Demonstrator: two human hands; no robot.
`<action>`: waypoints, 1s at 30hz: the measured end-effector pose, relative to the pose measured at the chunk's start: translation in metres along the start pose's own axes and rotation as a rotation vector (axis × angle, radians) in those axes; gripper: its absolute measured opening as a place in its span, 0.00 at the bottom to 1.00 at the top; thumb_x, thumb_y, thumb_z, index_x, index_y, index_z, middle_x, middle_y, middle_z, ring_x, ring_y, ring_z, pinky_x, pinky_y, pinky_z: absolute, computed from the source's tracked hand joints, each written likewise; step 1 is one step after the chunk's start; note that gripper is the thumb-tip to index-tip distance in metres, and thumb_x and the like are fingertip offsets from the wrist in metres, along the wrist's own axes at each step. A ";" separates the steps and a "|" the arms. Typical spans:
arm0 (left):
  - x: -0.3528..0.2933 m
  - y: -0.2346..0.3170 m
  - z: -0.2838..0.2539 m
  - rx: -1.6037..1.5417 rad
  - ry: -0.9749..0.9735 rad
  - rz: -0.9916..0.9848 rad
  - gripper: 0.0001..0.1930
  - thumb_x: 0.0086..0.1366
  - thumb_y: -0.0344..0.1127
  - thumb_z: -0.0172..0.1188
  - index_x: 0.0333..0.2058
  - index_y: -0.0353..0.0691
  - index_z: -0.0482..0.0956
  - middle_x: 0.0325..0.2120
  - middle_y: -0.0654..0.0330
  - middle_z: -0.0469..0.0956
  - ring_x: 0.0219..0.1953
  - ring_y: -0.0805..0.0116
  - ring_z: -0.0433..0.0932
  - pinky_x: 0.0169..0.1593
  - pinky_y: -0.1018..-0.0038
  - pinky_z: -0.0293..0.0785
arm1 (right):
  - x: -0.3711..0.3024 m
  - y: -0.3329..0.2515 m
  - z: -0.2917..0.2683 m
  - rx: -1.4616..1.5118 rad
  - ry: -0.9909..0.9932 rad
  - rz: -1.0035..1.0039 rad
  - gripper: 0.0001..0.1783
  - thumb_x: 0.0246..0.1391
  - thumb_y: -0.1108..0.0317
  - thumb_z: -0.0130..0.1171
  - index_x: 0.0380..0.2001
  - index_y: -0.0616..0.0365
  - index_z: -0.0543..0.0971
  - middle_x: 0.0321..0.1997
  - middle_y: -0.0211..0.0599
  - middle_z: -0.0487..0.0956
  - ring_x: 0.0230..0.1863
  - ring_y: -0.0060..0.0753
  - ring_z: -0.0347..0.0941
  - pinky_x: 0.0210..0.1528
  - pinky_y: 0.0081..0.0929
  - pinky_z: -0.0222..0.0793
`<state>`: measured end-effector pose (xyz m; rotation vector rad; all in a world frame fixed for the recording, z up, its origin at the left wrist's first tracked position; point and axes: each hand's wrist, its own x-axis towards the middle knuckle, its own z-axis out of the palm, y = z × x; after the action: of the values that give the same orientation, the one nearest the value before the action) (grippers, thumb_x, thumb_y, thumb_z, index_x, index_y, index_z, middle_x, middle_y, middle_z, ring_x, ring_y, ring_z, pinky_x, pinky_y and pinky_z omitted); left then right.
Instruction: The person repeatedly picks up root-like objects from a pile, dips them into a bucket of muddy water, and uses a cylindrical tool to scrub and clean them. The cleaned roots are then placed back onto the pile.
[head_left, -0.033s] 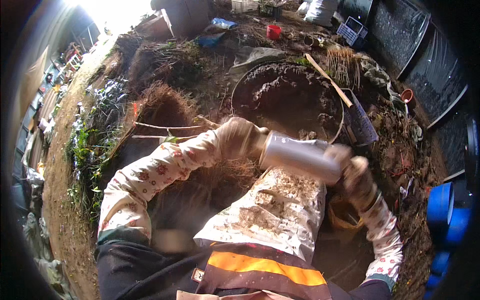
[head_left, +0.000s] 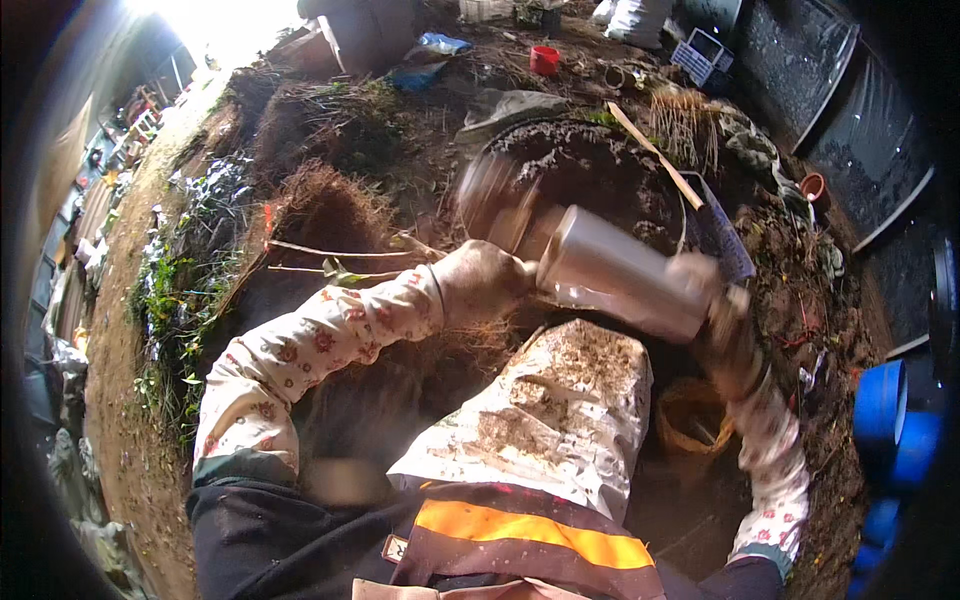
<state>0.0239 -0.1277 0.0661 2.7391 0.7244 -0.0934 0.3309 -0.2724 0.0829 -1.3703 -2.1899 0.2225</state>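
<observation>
My left hand (head_left: 485, 283) is closed at the left end of a smooth silvery cylinder (head_left: 620, 278), its fingers at the rim. The right end is in the grasp of my right hand (head_left: 722, 305), which is blurred by motion. The cylinder is tilted, its right end nearer to me. What lies inside it does not show. Just above my left hand is a smeared brown shape that I cannot make out. Beyond the cylinder stands a wide round tub (head_left: 683, 238) of dark wet soil. A soil-smeared white cover (head_left: 560, 410) lies over my lap.
A wooden-handled shovel (head_left: 655, 155) leans along the tub's right side. Thin-stemmed plants with brown roots (head_left: 325, 220) lie at the left. Near my right forearm sits a yellowish bag (head_left: 690, 410). Blue barrels (head_left: 880, 405) stand far right, a red bucket (head_left: 544, 61) at the back.
The silvery cylinder has shifted slightly to the right and tilted more, its left end higher. My right hand has moved right with it. A brown blur has appeared above my left hand.
</observation>
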 end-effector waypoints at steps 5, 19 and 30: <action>0.016 -0.001 -0.025 -0.051 0.216 0.252 0.09 0.70 0.43 0.55 0.42 0.48 0.79 0.25 0.56 0.81 0.25 0.54 0.82 0.31 0.60 0.79 | -0.043 0.101 0.027 0.002 -0.121 0.040 0.25 0.63 0.62 0.54 0.62 0.53 0.69 0.34 0.43 0.83 0.27 0.36 0.81 0.30 0.31 0.80; -0.117 -0.056 0.211 -0.361 0.256 -0.460 0.15 0.72 0.42 0.49 0.48 0.42 0.80 0.39 0.55 0.82 0.38 0.61 0.80 0.43 0.66 0.77 | 0.034 -0.133 0.106 0.455 -0.388 -0.215 0.24 0.51 0.62 0.70 0.49 0.60 0.77 0.39 0.49 0.81 0.35 0.43 0.80 0.36 0.32 0.76; -0.708 -0.007 0.183 0.495 0.206 -1.692 0.15 0.68 0.29 0.50 0.50 0.37 0.79 0.49 0.47 0.79 0.46 0.60 0.81 0.48 0.67 0.78 | -0.114 -0.011 0.170 0.219 -0.625 0.128 0.28 0.53 0.62 0.68 0.55 0.57 0.71 0.40 0.51 0.82 0.38 0.50 0.80 0.40 0.38 0.75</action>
<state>-0.5929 -0.5124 -0.0117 1.5833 3.0520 -0.3576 0.2712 -0.3530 -0.0964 -1.4469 -2.4561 1.0257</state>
